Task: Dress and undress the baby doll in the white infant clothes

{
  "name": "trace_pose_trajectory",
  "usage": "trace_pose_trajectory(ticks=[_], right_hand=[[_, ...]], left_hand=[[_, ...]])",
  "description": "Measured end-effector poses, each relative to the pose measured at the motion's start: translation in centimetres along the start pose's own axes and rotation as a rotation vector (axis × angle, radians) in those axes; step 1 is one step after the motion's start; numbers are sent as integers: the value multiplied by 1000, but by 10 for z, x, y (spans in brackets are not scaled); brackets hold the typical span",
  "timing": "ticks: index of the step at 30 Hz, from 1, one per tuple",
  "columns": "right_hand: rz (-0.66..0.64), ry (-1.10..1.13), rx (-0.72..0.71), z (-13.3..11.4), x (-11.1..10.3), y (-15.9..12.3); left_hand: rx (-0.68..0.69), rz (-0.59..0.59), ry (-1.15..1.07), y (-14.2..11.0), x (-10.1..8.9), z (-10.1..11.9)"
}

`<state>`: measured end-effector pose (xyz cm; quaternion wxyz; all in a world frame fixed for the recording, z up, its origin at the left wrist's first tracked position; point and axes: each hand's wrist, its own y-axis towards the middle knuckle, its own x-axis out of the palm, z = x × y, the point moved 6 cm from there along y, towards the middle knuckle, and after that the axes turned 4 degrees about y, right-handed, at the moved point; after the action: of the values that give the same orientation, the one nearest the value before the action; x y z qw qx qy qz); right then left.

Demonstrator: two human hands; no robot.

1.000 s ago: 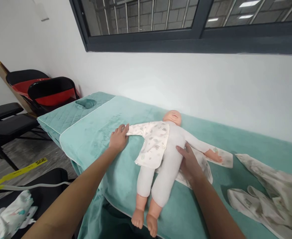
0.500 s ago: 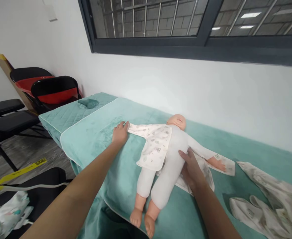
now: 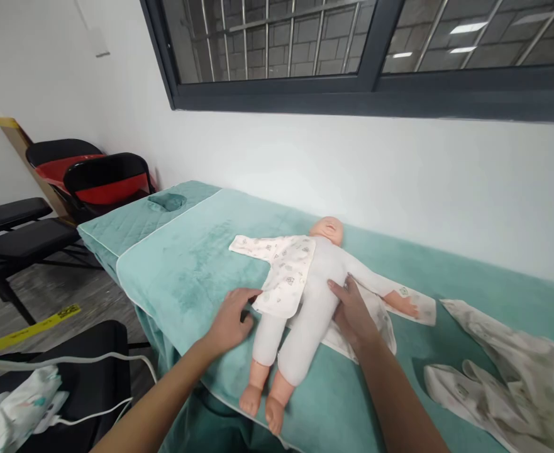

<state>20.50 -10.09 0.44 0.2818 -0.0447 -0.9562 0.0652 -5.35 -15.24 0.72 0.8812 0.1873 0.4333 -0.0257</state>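
Observation:
A baby doll [image 3: 324, 277] lies on its back on the green-covered bed, its head toward the wall. A white printed baby shirt [image 3: 288, 277] covers one side of its chest, with one sleeve spread out to the left. The other sleeve cuff sits by the doll's hand on the right, and more of the shirt shows beneath that side. My left hand [image 3: 232, 319] is at the shirt's lower left edge, thumb and fingers apart. Against the doll's side at the hip, my right hand [image 3: 354, 314] has its thumb on top; some fingers are hidden.
Crumpled printed baby clothes [image 3: 517, 384] lie on the bed at the right. A folded printed diaper [image 3: 19, 409] and a white cord are on a black chair [image 3: 102, 352] at lower left. Folding chairs [image 3: 109, 176] stand beyond the bed's left end. A wall and window border the far side.
My left hand has left the left sleeve's cuff and come down to the shirt's lower edge. My right hand stays at the doll's side. The view has shifted slightly.

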Motion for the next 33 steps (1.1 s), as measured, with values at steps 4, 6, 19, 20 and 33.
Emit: trace_pose_trajectory(ticks=[4, 6, 19, 20, 33], right_hand=[[0, 20, 19, 2, -2, -1], [-4, 29, 18, 2, -2, -1], [-57, 46, 13, 1, -1, -1], [-65, 44, 17, 1, 0, -1], [-95, -445, -61, -31, -22, -1]], left_hand=[[-79, 36, -32, -7, 2, 9], [-139, 90, -73, -6, 4, 8], [-166, 188, -261, -29, 11, 19], [-143, 206, -261, -29, 8, 20], [144, 52, -165, 47, 5, 115]])
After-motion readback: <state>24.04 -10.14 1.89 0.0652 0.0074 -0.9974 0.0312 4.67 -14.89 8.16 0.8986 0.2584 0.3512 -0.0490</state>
